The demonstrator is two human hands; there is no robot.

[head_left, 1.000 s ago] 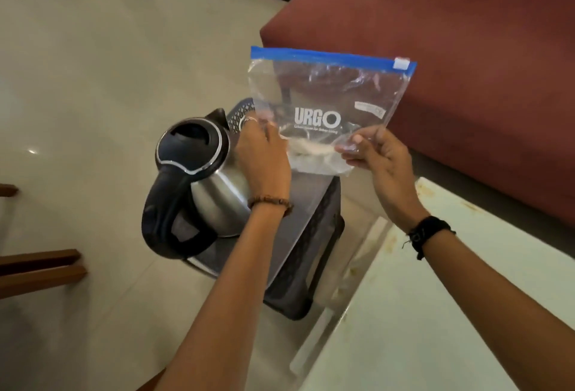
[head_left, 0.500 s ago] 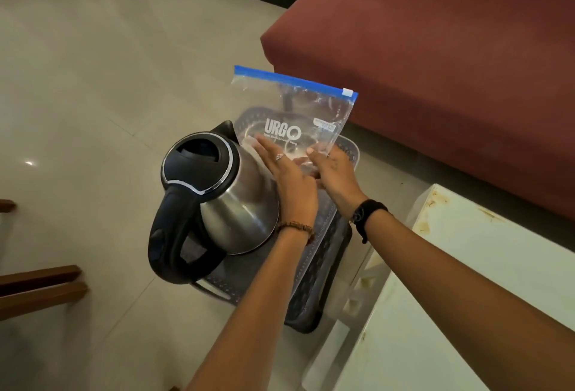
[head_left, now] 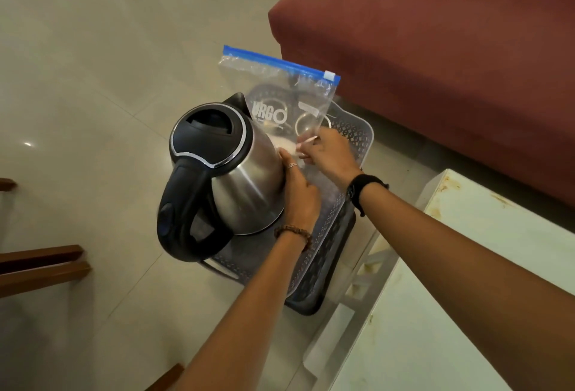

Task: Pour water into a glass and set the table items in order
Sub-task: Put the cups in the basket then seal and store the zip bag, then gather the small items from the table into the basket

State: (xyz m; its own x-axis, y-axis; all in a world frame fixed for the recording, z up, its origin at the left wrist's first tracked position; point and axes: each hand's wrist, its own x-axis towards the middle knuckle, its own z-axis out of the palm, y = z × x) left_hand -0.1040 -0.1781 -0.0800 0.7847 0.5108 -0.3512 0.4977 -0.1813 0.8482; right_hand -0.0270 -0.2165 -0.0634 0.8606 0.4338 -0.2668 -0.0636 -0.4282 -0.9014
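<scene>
Nearest, the worn white table (head_left: 466, 313) is sitting at the right edge. Beyond it, the left hand (head_left: 300, 194) is lying with straight fingers against the lower edge of the clear zip bag with a blue seal strip (head_left: 280, 101), beside the stainless steel electric kettle with a black lid and handle (head_left: 224, 173). The right hand (head_left: 326, 154) is pinching the bag's lower corner. Both are standing in the grey perforated plastic basket (head_left: 351, 141). The bag is likely feeling light, limp and slippery; the kettle looks heavier, best taken by its handle. Farthest is the dark red sofa (head_left: 435, 48).
</scene>
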